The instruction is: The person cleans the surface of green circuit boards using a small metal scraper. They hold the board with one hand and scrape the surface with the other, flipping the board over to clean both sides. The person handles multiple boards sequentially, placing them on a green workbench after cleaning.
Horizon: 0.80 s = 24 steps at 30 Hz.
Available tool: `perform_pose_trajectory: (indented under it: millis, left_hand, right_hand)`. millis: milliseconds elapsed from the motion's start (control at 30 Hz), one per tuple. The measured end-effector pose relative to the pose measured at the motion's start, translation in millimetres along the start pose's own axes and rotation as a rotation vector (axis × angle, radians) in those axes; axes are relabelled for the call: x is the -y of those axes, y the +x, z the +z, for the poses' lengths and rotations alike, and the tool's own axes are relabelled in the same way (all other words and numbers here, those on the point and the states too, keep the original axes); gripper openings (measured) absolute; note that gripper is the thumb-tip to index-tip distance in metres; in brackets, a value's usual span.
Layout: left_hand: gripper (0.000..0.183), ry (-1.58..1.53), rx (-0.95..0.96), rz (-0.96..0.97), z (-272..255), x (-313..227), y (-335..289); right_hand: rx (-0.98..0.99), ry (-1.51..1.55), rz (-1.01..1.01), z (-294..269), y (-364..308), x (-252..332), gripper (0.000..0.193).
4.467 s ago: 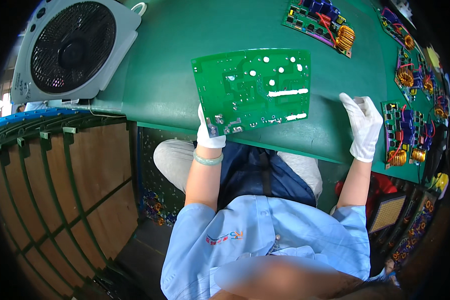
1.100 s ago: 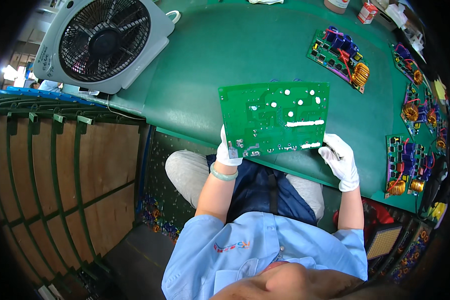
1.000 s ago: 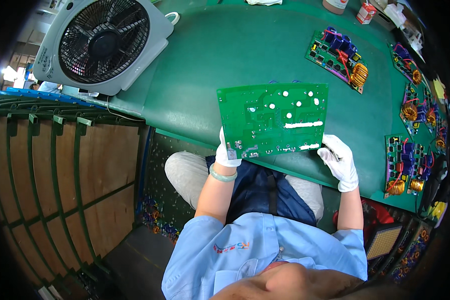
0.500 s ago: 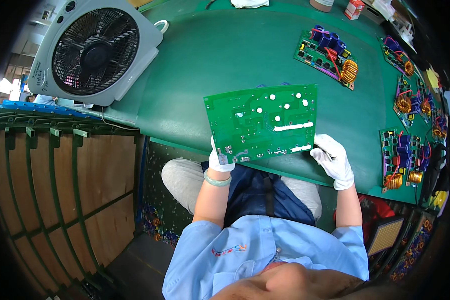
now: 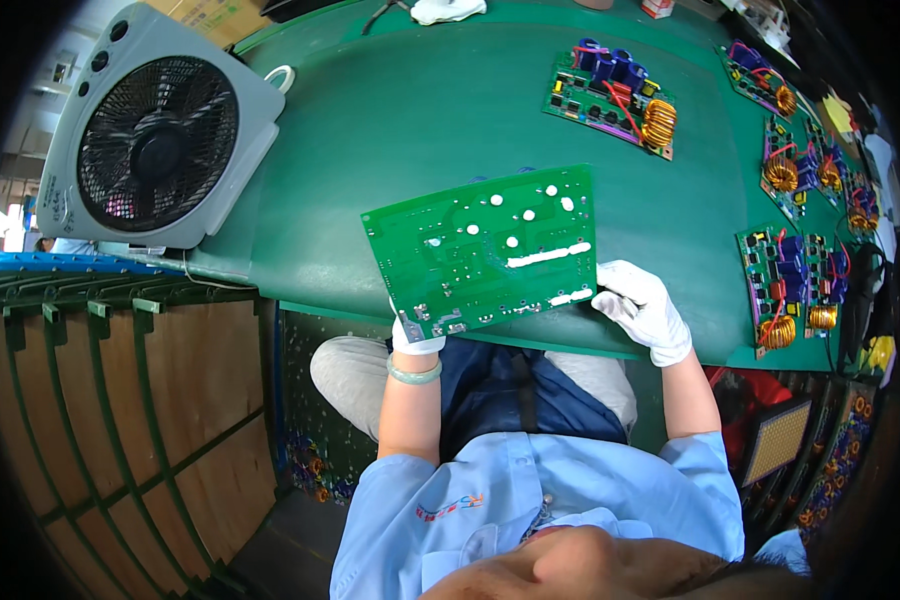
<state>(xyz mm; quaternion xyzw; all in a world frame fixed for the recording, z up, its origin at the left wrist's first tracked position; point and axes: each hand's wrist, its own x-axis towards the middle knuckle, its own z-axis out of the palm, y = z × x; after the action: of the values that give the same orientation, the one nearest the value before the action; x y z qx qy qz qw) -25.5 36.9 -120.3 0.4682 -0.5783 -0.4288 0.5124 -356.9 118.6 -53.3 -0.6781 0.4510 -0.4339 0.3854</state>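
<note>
1. Right hand now at circuit board's lower right edge, well apart in first frame; can't tell if fingers grip
2. Left hand clamped on lower left corner; board over green table's near edge, slanting more than before
3. Board flat, thin, white blobs; gloves white fabric; tabletop smooth

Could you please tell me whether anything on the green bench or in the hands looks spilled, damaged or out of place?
Nothing stands out. The green circuit board slants, but the white-gloved left hand holds it up; any fine cracks would be too small to see.
</note>
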Motion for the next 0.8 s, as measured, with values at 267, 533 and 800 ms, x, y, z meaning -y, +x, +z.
perform_pose_trajectory:
  millis: [267, 533, 800]
  left_hand:
    - [0.033, 0.062, 0.021, 0.027, -2.4, -4.3, 2.0]
    - [0.032, 0.167, 0.007, 0.056, 0.7, -6.5, 15.2]
    - [0.032, 0.291, -0.023, 0.09, -3.6, -11.1, 19.9]
  right_hand:
    - [0.022, 0.112, 0.011, -1.4, -2.1, -2.5, 0.05]
    - [0.006, 0.0, -0.041, 0.1, -2.5, -4.5, 0.043]
    - [0.003, 0.109, -0.004, -0.4, -5.6, -4.2, 0.043]
